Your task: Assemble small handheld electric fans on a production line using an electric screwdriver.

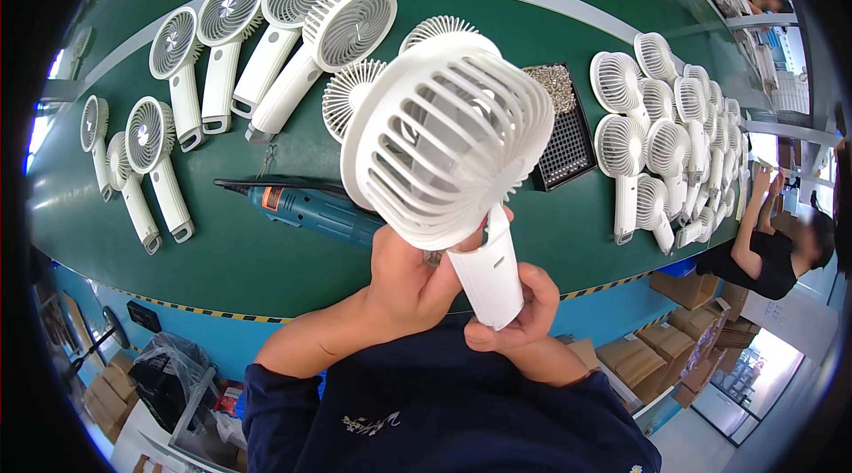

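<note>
Close in front of me is a white handheld fan (444, 145), its slatted cage tilted up and its short handle pointing down toward me. My left hand (404, 273) is closed around the neck just under the cage, with part of its fingers hidden behind the fan. Lower down, my right hand (531, 304) grips the handle (491, 288) near its end. Behind my left hand lies a teal electric screwdriver (311, 214) on the green table (248, 269). Parts of two white fan cages (349, 98) show behind the held fan.
Several handheld fans (182, 100) lie in a row at the far left. More fans (667, 149) are crowded together at the right. A black perforated tray (568, 167) with small screws (552, 84) stands right of the held fan. A co-worker (770, 251) is at the right.
</note>
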Action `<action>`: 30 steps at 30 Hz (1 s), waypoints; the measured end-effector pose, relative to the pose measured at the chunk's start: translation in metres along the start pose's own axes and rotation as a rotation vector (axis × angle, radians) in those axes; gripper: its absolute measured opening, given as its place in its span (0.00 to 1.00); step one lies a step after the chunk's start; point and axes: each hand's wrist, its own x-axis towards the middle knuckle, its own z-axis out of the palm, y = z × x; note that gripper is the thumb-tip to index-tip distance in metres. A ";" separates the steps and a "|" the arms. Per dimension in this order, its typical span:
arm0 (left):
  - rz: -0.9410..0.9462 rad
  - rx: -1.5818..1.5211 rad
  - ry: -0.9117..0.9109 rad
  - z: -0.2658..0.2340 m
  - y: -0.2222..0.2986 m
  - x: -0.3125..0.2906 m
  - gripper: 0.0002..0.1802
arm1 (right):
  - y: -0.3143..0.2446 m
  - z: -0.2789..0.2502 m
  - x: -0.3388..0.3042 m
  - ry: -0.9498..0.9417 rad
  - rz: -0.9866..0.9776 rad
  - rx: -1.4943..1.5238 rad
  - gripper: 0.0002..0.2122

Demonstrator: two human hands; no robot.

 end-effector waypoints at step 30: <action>-0.099 0.217 0.006 0.012 -0.011 0.002 0.20 | -0.019 -0.011 0.112 0.027 0.597 0.074 0.25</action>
